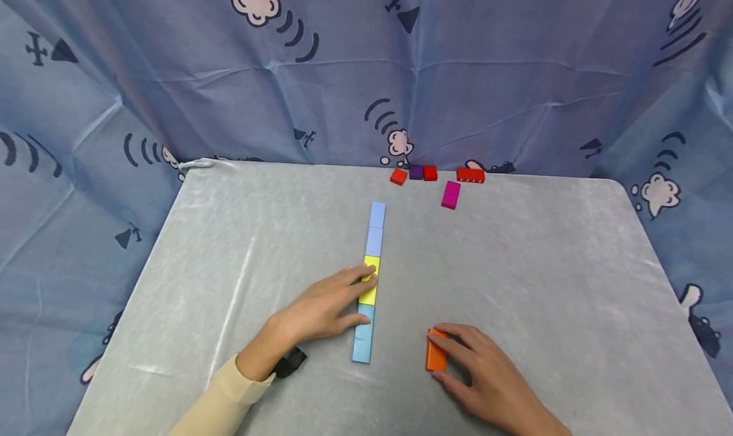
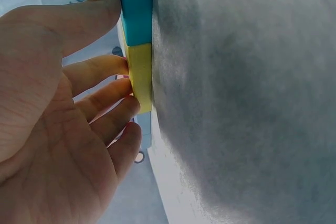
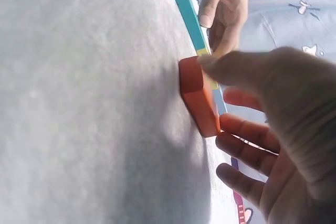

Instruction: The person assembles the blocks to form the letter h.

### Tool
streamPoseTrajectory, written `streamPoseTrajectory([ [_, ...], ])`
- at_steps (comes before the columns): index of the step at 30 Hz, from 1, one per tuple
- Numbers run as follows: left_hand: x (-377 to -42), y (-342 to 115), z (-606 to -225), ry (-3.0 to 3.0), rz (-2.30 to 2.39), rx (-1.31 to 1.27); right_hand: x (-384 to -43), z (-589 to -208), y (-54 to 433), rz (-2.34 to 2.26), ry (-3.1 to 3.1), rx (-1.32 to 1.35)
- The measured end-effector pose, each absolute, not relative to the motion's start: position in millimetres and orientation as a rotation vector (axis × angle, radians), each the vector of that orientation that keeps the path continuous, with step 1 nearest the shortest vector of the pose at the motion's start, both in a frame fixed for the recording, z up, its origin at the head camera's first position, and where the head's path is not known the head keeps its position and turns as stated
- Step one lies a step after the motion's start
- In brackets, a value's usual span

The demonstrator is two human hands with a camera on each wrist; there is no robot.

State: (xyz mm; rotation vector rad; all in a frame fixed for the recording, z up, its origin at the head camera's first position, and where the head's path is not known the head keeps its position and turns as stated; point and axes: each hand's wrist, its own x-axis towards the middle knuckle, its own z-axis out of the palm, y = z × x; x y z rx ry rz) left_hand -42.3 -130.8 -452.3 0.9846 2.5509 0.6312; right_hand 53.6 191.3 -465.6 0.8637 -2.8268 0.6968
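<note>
A straight row of flat blocks runs away from me on the table. Nearest is a teal block (image 1: 363,344), then a yellow part (image 1: 368,295), then two pale blue blocks (image 1: 375,241) at the far end. My left hand (image 1: 326,303) lies over the row from the left, fingertips resting on the yellow and thumb on the teal block. To the right of the row, apart from it, an orange block (image 1: 436,358) lies on the table. My right hand (image 1: 487,373) pinches it between the thumb at its near end and fingers at its far end.
Toward the back edge lie a small orange-red block (image 1: 398,177), a purple block (image 1: 415,172), a red block (image 1: 430,173), a longer red block (image 1: 471,175) and a magenta block (image 1: 450,195). Grey cloth covers the table (image 1: 544,270); a blue patterned curtain (image 1: 343,73) hangs behind.
</note>
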Motion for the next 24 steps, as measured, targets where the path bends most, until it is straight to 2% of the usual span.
streamPoseTrajectory([
  [24,-42.2,-131.3,-453.9,2.574,0.636,1.019,45.5,-462.3,192.9,0.785,-2.829,0.833],
])
